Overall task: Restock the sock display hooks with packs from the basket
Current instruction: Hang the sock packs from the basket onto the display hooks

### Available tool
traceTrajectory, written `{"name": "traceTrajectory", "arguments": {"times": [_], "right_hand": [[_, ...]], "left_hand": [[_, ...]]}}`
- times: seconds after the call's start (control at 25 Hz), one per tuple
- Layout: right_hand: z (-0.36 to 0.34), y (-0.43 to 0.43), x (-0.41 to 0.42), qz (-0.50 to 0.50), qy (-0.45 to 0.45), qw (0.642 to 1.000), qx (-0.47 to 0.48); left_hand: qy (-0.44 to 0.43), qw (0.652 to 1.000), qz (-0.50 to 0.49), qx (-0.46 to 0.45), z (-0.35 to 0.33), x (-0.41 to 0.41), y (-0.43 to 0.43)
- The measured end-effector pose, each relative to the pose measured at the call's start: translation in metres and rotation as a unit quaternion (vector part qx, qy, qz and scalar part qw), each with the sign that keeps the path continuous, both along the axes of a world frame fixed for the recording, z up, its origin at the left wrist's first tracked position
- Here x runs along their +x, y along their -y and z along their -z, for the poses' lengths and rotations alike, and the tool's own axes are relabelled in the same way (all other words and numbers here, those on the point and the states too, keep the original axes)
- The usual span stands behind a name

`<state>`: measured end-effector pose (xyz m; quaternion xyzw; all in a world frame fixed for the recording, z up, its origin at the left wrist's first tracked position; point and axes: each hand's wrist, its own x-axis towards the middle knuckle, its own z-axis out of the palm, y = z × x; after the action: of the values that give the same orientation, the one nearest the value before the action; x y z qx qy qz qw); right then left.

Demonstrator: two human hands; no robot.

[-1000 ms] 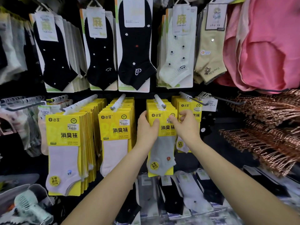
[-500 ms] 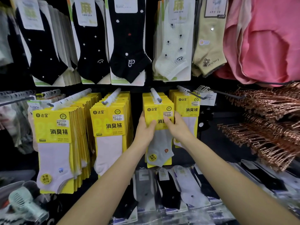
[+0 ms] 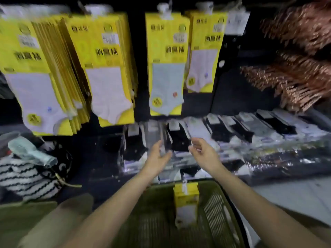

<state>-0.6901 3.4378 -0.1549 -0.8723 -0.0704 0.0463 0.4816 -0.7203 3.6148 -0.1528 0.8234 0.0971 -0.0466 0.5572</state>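
an olive-green mesh basket (image 3: 220, 208) sits at the bottom centre of the frame. one yellow-carded pack (image 3: 186, 203) holding a white sock stands upright inside it, by the far rim. across the upper frame, matching yellow packs hang in four rows: a thick left row (image 3: 30, 72), a second row (image 3: 105, 68), a third row (image 3: 166, 68) fronted by a pale grey-blue sock, and a fourth row (image 3: 204, 56) just right of it. the hook tips (image 3: 163, 8) show only as a white blur at the top edge.

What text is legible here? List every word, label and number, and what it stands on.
"消臭袜": big black print, smeared but just legible, on the hanging yellow sock packs.
Their brand marks, stickers and round seals: too blurred.
The yellow pack in the basket and the bagged socks' labels: unreadable.
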Motion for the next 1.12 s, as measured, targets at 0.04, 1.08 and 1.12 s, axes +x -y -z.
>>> {"name": "traceTrajectory", "arguments": {"times": [0.04, 1.08, 1.12], "right_hand": [[0.021, 0.008, -0.007, -0.011, -0.026, 0.999, -0.033], [0.126, 0.030, -0.025, -0.069, -0.154, 0.975, -0.146], [0.117, 0.029, -0.023, -0.054, -0.160, 0.982, -0.090]], "left_hand": [[-0.030, 1.000, 0.008, 0.002, 0.020, -0.006, 0.005], [-0.093, 0.986, 0.099, 0.099, 0.142, -0.015, 0.016], [-0.087, 0.990, 0.091, 0.063, 0.133, -0.012, 0.012]]}}
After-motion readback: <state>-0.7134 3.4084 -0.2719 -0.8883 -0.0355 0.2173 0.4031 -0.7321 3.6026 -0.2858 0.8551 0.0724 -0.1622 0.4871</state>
